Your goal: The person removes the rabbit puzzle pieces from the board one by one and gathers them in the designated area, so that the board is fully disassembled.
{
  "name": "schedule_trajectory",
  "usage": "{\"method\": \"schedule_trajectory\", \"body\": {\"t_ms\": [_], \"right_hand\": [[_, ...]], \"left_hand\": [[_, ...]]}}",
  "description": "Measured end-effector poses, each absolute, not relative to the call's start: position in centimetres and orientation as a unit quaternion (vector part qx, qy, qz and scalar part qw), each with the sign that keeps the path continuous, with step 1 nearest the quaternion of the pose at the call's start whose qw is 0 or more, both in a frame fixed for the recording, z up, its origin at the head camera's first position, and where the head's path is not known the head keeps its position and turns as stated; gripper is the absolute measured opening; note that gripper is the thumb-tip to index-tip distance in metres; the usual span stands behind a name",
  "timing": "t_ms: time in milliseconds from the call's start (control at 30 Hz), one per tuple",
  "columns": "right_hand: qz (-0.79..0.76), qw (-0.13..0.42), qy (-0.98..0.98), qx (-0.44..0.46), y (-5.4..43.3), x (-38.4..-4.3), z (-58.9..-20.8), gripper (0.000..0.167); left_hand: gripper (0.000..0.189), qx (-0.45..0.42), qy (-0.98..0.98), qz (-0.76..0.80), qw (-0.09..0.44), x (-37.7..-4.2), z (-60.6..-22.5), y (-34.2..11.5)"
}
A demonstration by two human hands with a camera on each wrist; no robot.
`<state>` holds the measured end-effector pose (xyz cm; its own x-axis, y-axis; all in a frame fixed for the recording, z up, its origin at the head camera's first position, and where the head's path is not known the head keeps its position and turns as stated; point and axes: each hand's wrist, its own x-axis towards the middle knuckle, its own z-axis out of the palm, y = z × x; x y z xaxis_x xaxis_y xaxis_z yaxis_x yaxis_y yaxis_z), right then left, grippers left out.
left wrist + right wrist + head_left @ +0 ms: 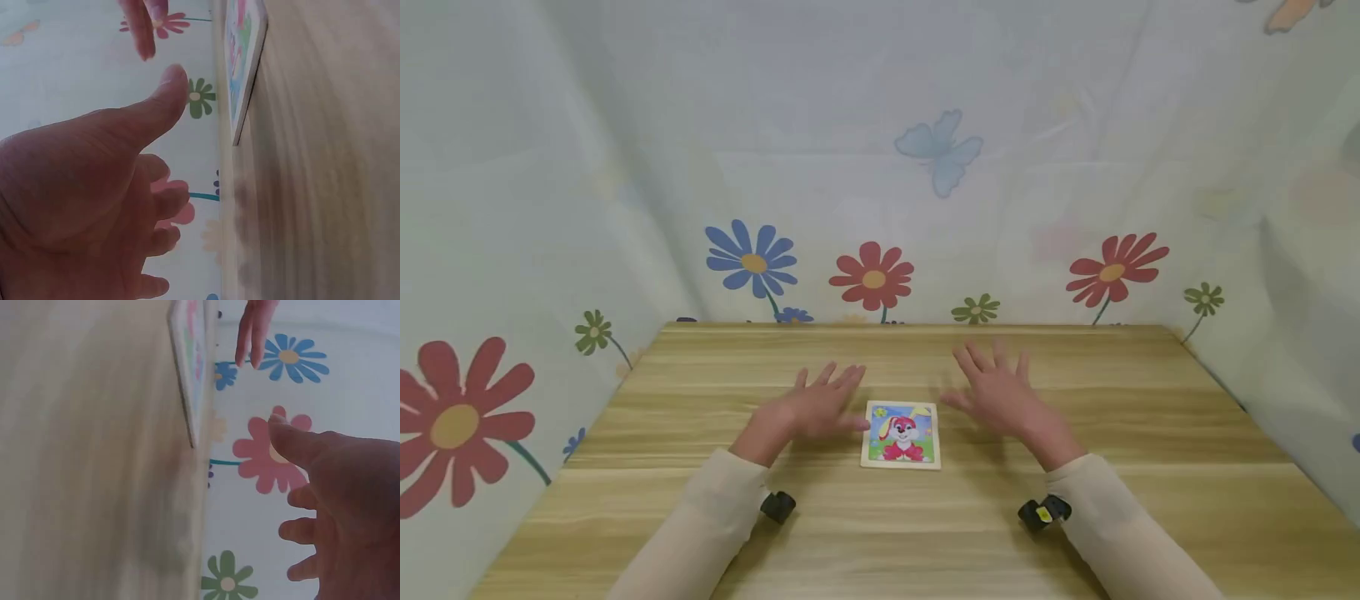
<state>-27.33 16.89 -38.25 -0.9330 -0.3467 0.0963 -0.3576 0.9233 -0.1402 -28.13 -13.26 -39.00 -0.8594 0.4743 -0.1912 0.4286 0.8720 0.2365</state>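
Observation:
A small square picture puzzle (901, 435) with a pale wooden border lies flat on the table; its picture is a red and white rabbit on green and blue. To its left hovers my left hand (820, 408), fingers spread, holding nothing. My right hand (1003, 398) is raised over the wood on the other side, fingers apart and slightly blurred, also holding nothing. In the left wrist view the puzzle (245, 59) appears edge-on beyond the left thumb. The right wrist view shows the puzzle (189, 369) from its side, apart from the right hand (350, 500).
The wood-grain table (880, 533) reaches back to a white curtain (820, 167) printed with flowers and a butterfly. Curtain also hangs along the left and right sides. Each wrist carries a small black camera (778, 506) on a strap.

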Motion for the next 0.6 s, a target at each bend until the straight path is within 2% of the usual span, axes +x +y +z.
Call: {"method": "schedule_trajectory", "body": {"t_ms": [367, 600], "right_hand": [[0.046, -0.068, -0.973, 0.215, 15.5, -25.9, -39.5, 0.085], [0.020, -0.113, -0.963, 0.245, 14.8, -24.8, -39.5, 0.083]], "left_hand": [[0.088, 0.273, 0.949, 0.029, 0.156, -26.1, -39.3, -11.8], [0.085, 0.277, 0.945, -0.007, 0.174, -25.5, -39.5, -11.0]]}}
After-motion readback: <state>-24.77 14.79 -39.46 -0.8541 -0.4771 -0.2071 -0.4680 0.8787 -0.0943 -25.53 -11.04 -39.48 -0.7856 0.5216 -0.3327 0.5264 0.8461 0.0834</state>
